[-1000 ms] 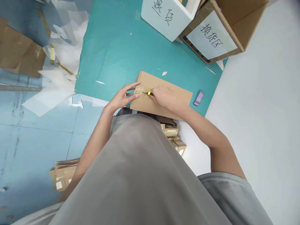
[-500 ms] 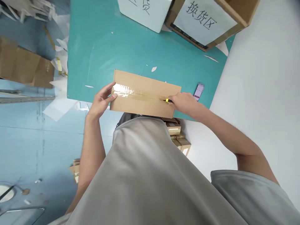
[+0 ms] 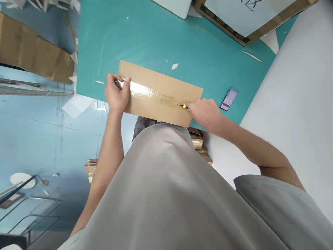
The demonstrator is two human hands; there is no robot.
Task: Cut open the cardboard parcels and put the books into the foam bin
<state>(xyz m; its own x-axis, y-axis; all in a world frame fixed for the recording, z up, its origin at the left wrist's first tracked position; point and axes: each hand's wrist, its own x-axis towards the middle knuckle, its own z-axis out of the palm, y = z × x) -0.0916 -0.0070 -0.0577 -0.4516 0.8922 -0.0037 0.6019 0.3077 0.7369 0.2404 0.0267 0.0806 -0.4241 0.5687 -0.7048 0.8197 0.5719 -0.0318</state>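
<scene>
A flat brown cardboard box (image 3: 158,83) lies at the near edge of the green table, with shiny clear tape (image 3: 142,90) along its middle. My left hand (image 3: 118,92) grips the box's left end, thumb on top of the tape and fingers curled at the edge. In my right hand (image 3: 204,113) is a small cutter (image 3: 185,106) with a yellow part, closed in the fingers. Its tip touches the taped seam near the box's right end.
The green table (image 3: 145,41) bears a phone (image 3: 228,100) to the right, paper scraps, a white bin (image 3: 179,6) and a large labelled carton (image 3: 234,29) at the back. Cardboard (image 3: 33,52) stands off to the left. Boxes (image 3: 197,141) sit below the table edge.
My left hand has shifted up and further over the box's left end, its thumb now on the tape. The view has moved, cutting off more of the bin and carton. The cutter stays in my right hand.
</scene>
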